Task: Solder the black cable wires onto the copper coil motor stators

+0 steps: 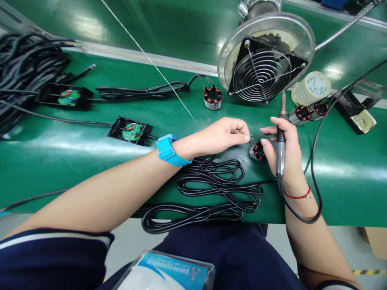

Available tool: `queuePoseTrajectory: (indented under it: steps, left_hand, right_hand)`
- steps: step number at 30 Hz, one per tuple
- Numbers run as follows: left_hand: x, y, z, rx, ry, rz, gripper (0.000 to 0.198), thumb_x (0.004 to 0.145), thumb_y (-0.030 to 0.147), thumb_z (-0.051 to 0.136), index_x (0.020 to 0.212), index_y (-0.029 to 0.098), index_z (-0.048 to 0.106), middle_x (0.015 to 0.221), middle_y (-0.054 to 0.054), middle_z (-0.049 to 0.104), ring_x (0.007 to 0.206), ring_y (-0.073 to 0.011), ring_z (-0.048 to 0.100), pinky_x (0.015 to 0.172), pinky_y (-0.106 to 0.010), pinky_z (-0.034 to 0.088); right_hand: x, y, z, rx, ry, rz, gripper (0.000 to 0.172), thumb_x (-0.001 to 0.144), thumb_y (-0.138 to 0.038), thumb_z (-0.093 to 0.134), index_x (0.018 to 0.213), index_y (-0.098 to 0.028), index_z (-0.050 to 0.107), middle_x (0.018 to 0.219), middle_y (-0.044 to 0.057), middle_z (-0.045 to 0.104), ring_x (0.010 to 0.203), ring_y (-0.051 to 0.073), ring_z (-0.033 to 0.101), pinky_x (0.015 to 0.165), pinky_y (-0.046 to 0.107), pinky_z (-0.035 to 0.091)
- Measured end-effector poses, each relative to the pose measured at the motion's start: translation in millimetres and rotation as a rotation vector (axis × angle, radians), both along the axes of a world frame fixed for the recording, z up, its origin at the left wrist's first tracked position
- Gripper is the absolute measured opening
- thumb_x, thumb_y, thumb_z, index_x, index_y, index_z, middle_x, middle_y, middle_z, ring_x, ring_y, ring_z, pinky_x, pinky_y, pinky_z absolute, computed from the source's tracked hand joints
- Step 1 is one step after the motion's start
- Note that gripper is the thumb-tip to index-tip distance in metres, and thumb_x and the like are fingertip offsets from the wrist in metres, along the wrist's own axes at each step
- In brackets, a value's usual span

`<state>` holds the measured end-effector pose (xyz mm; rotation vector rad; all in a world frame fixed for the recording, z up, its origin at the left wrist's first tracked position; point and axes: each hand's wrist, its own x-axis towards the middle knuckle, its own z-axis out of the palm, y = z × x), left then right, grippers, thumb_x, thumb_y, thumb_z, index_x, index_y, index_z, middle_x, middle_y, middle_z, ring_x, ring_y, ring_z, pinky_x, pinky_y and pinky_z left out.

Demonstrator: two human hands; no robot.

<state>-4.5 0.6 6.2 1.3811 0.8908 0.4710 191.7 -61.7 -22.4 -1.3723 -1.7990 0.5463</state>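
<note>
My left hand (231, 133), with a blue strap at the wrist, is closed in a pinch on a thin silvery wire (243, 133). Just beyond its fingertips sits a small motor stator (256, 152) with copper windings, partly hidden by my right thumb. My right hand (286, 147) holds a soldering iron (281, 149) in the crook of the thumb, tip pointing away from me. The right thumb and forefinger reach towards the stator's leads; whether they touch them I cannot tell. From the iron, a black cord (317, 193) loops around the right wrist.
Coiled black cables (217, 189) lie before me on the green bench (347, 161). Two open black boxes with circuit boards (131, 131) sit left. A fume extractor (261, 74) overhangs the back. Further stators (213, 98) and a tape roll (314, 89) stand nearby. A thin pale line (151, 60) slants down.
</note>
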Motion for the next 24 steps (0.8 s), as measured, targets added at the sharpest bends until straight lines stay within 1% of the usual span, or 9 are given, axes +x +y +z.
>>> queuePoseTrajectory:
  steps: [2, 4, 6, 8, 11, 14, 19, 22, 24]
  left_hand:
    - [0, 0, -0.2, 0.014, 0.011, -0.005, 0.013, 0.083, 0.013, 0.060, 0.070, 0.013, 0.057, 0.058, 0.007, 0.045, 0.054, -0.0059, 0.036, 0.057, -0.023, 0.029]
    - [-1, 0, -0.4, 0.028, 0.028, -0.003, 0.013, 0.083, 0.014, 0.059, 0.070, 0.013, 0.057, 0.058, 0.007, 0.045, 0.055, -0.0059, 0.036, 0.058, -0.023, 0.029]
    - [-1, 1, -0.6, 0.035, 0.036, -0.003, 0.013, 0.083, 0.015, 0.060, 0.071, 0.013, 0.057, 0.058, 0.007, 0.045, 0.055, -0.0061, 0.036, 0.058, -0.023, 0.030]
    - [-1, 1, -0.8, 0.039, 0.027, -0.009, 0.013, 0.083, 0.016, 0.060, 0.071, 0.013, 0.057, 0.059, 0.007, 0.045, 0.056, -0.0063, 0.037, 0.058, -0.023, 0.030]
    - [-1, 0, -1.6, 0.045, 0.004, -0.015, 0.013, 0.083, 0.016, 0.060, 0.071, 0.013, 0.057, 0.061, 0.006, 0.047, 0.057, -0.0065, 0.038, 0.059, -0.023, 0.032]
    - [-2, 0, -3.8, 0.060, -0.018, -0.017, 0.011, 0.083, 0.018, 0.060, 0.073, 0.013, 0.057, 0.066, 0.004, 0.051, 0.062, -0.0075, 0.043, 0.062, -0.023, 0.034]
    - [-2, -1, -7.1, 0.100, -0.018, -0.033, 0.012, 0.084, 0.020, 0.059, 0.075, 0.013, 0.057, 0.070, 0.003, 0.052, 0.066, -0.0091, 0.045, 0.065, -0.025, 0.037]
    - [-2, -3, -6.5, 0.110, -0.016, -0.040, 0.013, 0.084, 0.022, 0.059, 0.075, 0.013, 0.056, 0.068, 0.003, 0.051, 0.065, -0.0093, 0.044, 0.063, -0.024, 0.036]
    - [-1, -3, -5.5, 0.122, -0.019, -0.041, 0.013, 0.084, 0.022, 0.059, 0.075, 0.013, 0.056, 0.070, 0.002, 0.053, 0.066, -0.0095, 0.045, 0.065, -0.025, 0.037]
  right_hand:
    - [3, 2, -2.9, -0.072, -0.003, 0.025, 0.043, 0.089, -0.021, 0.060, 0.130, -0.030, 0.050, 0.107, 0.002, 0.072, 0.102, 0.021, 0.068, 0.094, 0.041, 0.053]
    - [4, 2, -4.7, -0.141, 0.044, 0.059, 0.042, 0.089, -0.019, 0.058, 0.129, -0.030, 0.051, 0.098, -0.001, 0.073, 0.095, 0.019, 0.070, 0.089, 0.038, 0.054]
    - [1, 2, -5.0, -0.164, 0.114, 0.059, 0.041, 0.089, -0.020, 0.059, 0.128, -0.030, 0.051, 0.092, -0.003, 0.073, 0.089, 0.016, 0.071, 0.084, 0.033, 0.055]
    - [-2, 1, -3.7, -0.151, 0.157, 0.027, 0.040, 0.089, -0.021, 0.060, 0.127, -0.030, 0.050, 0.089, -0.004, 0.072, 0.085, 0.015, 0.071, 0.080, 0.031, 0.056]
    - [-8, -1, 0.2, -0.102, 0.146, -0.011, 0.038, 0.090, -0.023, 0.060, 0.126, -0.030, 0.051, 0.089, -0.004, 0.072, 0.083, 0.015, 0.071, 0.079, 0.031, 0.056]
    - [-11, -3, 5.8, -0.037, 0.054, 0.022, 0.038, 0.092, -0.022, 0.060, 0.128, -0.030, 0.052, 0.094, -0.003, 0.073, 0.086, 0.016, 0.071, 0.083, 0.034, 0.055]
    - [-8, -5, 16.3, 0.052, -0.101, 0.107, 0.036, 0.094, -0.019, 0.059, 0.128, -0.030, 0.055, 0.098, -0.002, 0.074, 0.089, 0.016, 0.071, 0.080, 0.033, 0.052]
    - [-9, -5, 20.0, 0.065, -0.118, 0.136, 0.034, 0.095, -0.020, 0.060, 0.127, -0.029, 0.056, 0.099, -0.001, 0.074, 0.094, 0.017, 0.071, 0.081, 0.032, 0.053]
    - [-11, -4, 19.5, 0.035, -0.090, 0.111, 0.031, 0.095, -0.021, 0.060, 0.125, -0.029, 0.057, 0.095, -0.002, 0.074, 0.087, 0.016, 0.071, 0.081, 0.031, 0.054]
